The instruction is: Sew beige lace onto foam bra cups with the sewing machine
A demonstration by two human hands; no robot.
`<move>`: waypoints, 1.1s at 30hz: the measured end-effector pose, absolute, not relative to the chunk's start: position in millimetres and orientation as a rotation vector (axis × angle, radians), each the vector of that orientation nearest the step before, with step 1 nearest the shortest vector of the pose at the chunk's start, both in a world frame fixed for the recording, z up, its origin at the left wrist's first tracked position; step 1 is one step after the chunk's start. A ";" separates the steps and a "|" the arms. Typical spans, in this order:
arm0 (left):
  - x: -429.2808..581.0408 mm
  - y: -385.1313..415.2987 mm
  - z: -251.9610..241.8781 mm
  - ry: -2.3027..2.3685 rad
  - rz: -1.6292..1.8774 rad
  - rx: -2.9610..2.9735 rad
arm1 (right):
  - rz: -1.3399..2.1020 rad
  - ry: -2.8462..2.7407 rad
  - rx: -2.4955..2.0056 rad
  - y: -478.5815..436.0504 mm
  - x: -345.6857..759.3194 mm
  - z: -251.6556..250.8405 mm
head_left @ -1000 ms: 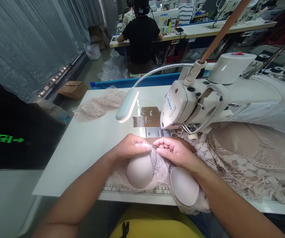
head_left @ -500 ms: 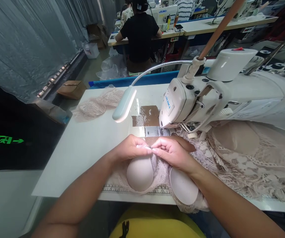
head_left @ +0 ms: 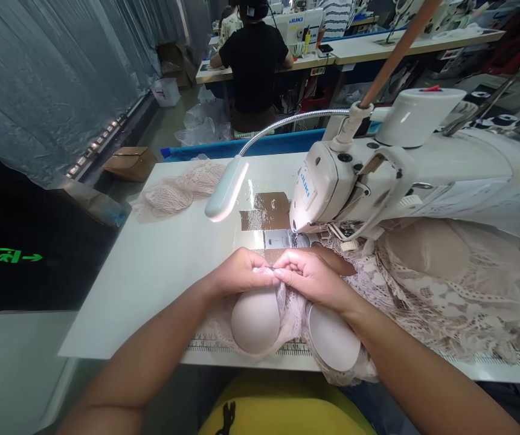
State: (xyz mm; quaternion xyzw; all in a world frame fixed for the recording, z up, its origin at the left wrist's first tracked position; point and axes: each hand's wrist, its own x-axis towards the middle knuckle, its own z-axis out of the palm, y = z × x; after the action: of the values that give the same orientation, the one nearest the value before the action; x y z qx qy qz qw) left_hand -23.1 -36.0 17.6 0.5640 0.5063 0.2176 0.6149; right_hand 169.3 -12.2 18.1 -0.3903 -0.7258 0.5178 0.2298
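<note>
A pale pink lace bra (head_left: 255,321) with two moulded cups lies at the front edge of the table, its right cup hanging partly over the edge. My left hand (head_left: 243,272) pinches the bra's upper edge between thumb and fingers. Right beside it, my right hand (head_left: 307,275) pinches the same edge, the fingertips of both hands meeting. The exact bit of fabric between the fingertips is mostly hidden. Just beyond my hands stands the white sewing machine (head_left: 320,181), its needle area over a metal plate (head_left: 278,239).
More lace pieces (head_left: 463,284) are heaped under the machine arm at the right. A bundle of pale lace (head_left: 178,190) lies at the table's far left. A lamp on a bendable neck (head_left: 227,188) hangs over the table. Ahead, a person in black (head_left: 255,66) sits at another machine.
Both hands stay pinched on the bra's edge and have shifted very slightly left. The bra lies almost as before.
</note>
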 end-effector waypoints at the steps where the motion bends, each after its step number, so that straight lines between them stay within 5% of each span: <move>1: -24.1 -35.4 17.4 1.190 0.508 1.306 | 1.391 -2.019 -1.116 -11.8 172.1 21.4; 12: -39.0 -63.5 46.3 1.450 0.095 1.990 | 0.619 -2.527 -1.830 -52.1 269.8 21.7; 18: -65.3 -98.9 45.8 1.456 0.093 2.021 | 0.507 -2.420 -1.481 -57.9 262.6 14.6; 26: -159.6 -72.7 70.8 1.924 0.534 2.094 | 1.251 -2.168 -1.028 -10.8 117.1 47.5; 31: -223.0 -9.8 96.3 2.391 1.140 2.232 | 0.908 -1.899 -0.761 56.2 25.6 59.5; 33: -237.7 13.1 95.2 2.528 1.071 2.199 | 0.691 -1.987 -0.677 83.7 2.5 59.2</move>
State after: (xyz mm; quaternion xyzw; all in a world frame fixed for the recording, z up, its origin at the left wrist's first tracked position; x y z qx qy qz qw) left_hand -237.7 13.1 95.2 0.6141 0.7061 0.2992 -0.1868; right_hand 2.5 83.7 59.2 -0.2737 -0.8033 0.2794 0.4492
